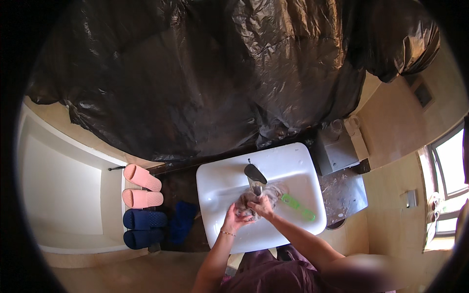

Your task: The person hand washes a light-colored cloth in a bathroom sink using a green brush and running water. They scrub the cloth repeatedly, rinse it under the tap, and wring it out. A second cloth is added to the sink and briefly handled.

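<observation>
Head view: both hands meet over the white washbasin (215, 190), directly under the chrome tap (255, 177), so the running water can reach what they hold. The left hand (233, 218) and right hand (262, 207) are closed together around a wet grey cloth (248, 202), bunched between them. A green brush (298, 207) lies in the bowl just right of the hands. Pink slippers (141, 187) and blue slippers (142, 228) sit on the ledge to the left.
</observation>
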Tool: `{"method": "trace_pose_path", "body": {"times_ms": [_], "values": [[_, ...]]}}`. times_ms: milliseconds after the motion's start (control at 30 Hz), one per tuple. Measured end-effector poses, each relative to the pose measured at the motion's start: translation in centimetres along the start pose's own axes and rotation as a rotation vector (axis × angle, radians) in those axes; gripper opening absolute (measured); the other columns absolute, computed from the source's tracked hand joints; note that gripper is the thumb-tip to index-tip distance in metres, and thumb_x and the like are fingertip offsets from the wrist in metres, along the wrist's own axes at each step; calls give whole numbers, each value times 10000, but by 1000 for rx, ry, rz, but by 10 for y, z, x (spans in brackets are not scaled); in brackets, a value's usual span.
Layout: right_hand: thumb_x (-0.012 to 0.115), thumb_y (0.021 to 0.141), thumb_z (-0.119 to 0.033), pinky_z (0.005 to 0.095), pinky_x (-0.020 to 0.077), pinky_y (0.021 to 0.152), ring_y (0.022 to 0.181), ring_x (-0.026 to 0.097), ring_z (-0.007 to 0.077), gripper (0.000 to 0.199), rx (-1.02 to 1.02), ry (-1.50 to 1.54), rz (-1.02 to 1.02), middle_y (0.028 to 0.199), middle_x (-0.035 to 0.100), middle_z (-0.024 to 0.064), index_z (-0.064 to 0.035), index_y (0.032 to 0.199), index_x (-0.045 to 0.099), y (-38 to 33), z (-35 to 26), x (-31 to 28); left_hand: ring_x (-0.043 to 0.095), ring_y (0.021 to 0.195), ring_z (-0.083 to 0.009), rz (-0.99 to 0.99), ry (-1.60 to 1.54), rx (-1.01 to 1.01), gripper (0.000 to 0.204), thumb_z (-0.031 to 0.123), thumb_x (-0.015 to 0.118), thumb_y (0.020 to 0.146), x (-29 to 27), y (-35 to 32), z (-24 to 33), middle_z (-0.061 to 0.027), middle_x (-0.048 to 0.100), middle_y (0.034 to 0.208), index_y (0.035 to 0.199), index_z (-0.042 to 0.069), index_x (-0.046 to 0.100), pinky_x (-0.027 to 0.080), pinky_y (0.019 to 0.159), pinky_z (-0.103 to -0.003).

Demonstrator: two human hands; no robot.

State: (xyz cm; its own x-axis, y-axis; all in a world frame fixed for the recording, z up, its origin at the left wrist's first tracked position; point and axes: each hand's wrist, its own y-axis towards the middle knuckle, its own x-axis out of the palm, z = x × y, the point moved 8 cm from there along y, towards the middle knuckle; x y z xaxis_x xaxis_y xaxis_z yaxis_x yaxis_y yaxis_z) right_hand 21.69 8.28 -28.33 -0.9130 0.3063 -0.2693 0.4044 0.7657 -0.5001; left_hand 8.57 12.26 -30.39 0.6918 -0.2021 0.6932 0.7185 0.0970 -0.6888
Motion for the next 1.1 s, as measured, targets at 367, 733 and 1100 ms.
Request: {"method": "trace_pose_path", "body": {"times_ms": [367,733,1100], "values": [[652,735,-247,428,502,662,730,628,372,293,-258,-41,257,757,625,208,-38,934,607,-76,-55,41,541,1108,-340,-283,67,133,676,583,348,900,33,30,-6,-148,533,1254,1312,53,424,406,965,-527],[608,782,-323,374,511,724,736,639,327,345,18,210,804,795,649,191,-10,924,627,-28,27,-50,593,1029,-215,82,123,232,397,350,391,962,16,55,-31,-80,608,1135,1178,53,542,466,928,-379],[677,807,-257,332,499,628,655,627,189,197,-190,99,364,734,659,100,-60,822,663,-64,-37,-10,475,1195,-338,-52,-336,-77,684,628,481,845,24,10,-36,-127,552,1238,1266,90,485,310,1006,-610]]}}
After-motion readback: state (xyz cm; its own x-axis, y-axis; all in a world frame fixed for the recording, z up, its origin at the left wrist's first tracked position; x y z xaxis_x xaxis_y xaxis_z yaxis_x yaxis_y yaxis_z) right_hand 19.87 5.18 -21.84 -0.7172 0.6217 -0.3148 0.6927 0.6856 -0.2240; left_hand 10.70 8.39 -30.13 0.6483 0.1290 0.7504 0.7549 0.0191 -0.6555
